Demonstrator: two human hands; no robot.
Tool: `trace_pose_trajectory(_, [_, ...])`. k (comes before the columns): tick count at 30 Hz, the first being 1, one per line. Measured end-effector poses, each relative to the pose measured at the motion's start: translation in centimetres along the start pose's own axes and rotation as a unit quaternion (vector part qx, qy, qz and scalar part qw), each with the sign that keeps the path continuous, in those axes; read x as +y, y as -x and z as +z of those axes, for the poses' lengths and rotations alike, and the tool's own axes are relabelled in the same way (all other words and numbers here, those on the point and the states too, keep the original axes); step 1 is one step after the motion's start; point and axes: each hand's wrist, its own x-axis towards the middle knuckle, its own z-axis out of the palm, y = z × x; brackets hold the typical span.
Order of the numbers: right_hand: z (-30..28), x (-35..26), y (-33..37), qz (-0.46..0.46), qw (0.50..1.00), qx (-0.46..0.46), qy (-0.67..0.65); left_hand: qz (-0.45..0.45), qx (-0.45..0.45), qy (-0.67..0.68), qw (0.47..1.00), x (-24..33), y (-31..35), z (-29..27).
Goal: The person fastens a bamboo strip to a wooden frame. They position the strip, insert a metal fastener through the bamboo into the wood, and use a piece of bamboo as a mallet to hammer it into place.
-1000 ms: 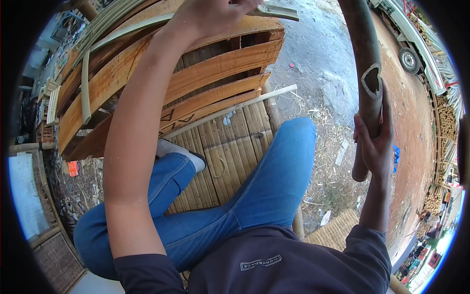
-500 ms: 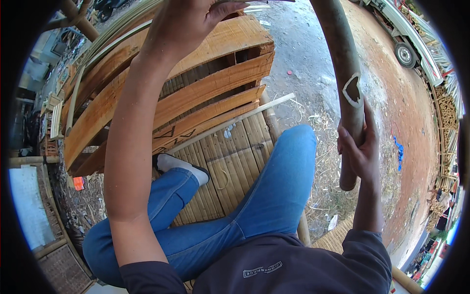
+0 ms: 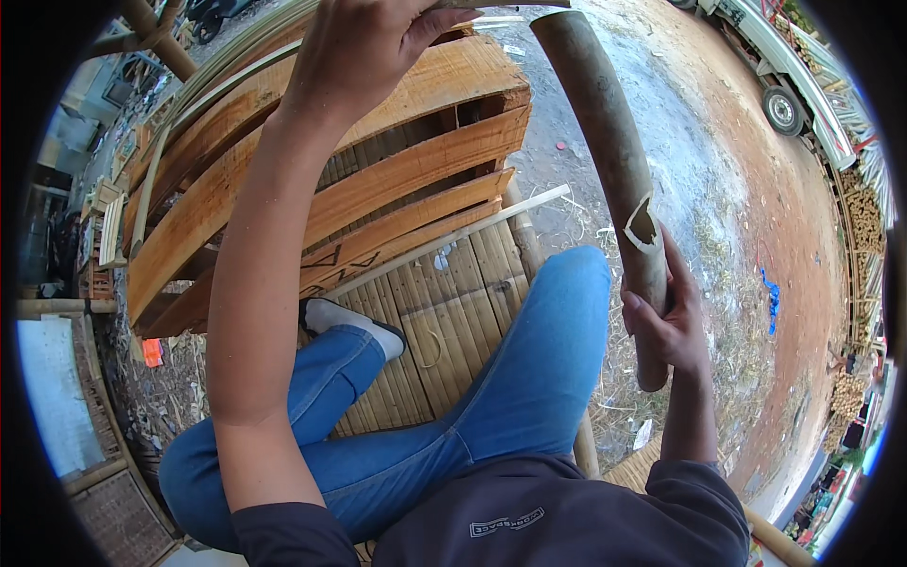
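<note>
My right hand is wrapped round the lower part of a thick grey-brown bamboo pole, which slants up and to the left in front of me. A ragged pale-edged hole opens in the pole just above that hand. My left hand is raised at the top edge, above the wooden crate, its fingers partly cut off by the picture. From its grip a thin, dark, flat piece reaches right, near the pole's upper end. Too little of that piece shows to tell its kind.
A slatted wooden crate stands at the left on a bamboo-slat platform. Along the crate's front lies a pale strip of wood. Shavings and scraps litter the ground by my knee. A truck is parked at the far right.
The bamboo pole has come down and to the left with my right hand, so its upper end now shows. My left hand stays up near the top edge with the thin piece.
</note>
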Motion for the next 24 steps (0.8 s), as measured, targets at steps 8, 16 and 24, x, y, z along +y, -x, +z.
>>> trace_pose_trajectory(8, [1.4,0.2,-1.0,0.013,0.991,-0.058,-0.117,0.062,0.033,-0.015,0.997,-1.1,0.4,0.8])
trace_pose_trajectory(16, [2.2,0.5,-0.8,0.019,0.980,-0.087,-0.177,0.067,0.039,-0.018,0.997,-0.3,0.4,0.7])
trace_pose_trajectory(24, [1.6,0.3,-0.4,-0.008,0.999,-0.025,-0.020,0.077,0.042,0.003,0.996,-0.5,0.9,1.3])
